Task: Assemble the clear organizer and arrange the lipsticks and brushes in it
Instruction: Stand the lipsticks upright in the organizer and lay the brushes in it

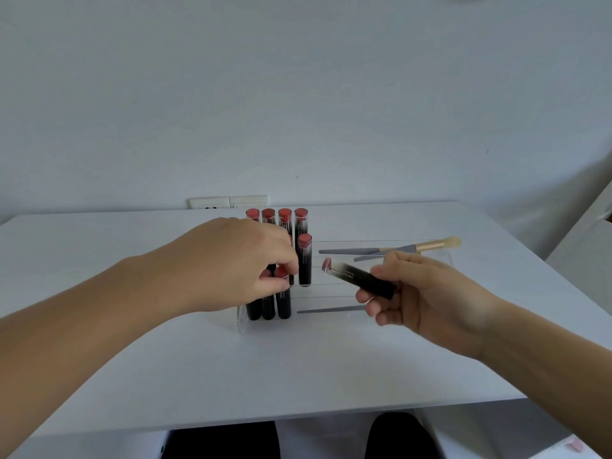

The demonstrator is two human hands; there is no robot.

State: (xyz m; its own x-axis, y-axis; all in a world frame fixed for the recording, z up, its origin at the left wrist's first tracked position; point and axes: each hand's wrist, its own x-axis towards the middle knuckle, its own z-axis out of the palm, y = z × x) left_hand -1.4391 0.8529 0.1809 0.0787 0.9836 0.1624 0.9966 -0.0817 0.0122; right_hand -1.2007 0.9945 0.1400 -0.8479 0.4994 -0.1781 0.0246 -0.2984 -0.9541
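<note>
right hand (427, 293) gripping tilted lipstick (359, 277), left hand (231, 263) pinching front-row lipstick (283, 294) in organizer (243, 321)

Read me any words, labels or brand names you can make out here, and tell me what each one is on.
None can be read for sure.
Lipstick in the right hand: light lettering along the black tube, too blurred to read.
Standing lipsticks in the clear organizer: faint print down the tubes, too small to read.
Brushes: no lettering visible.
Wall outlet: no readable marking.
</note>
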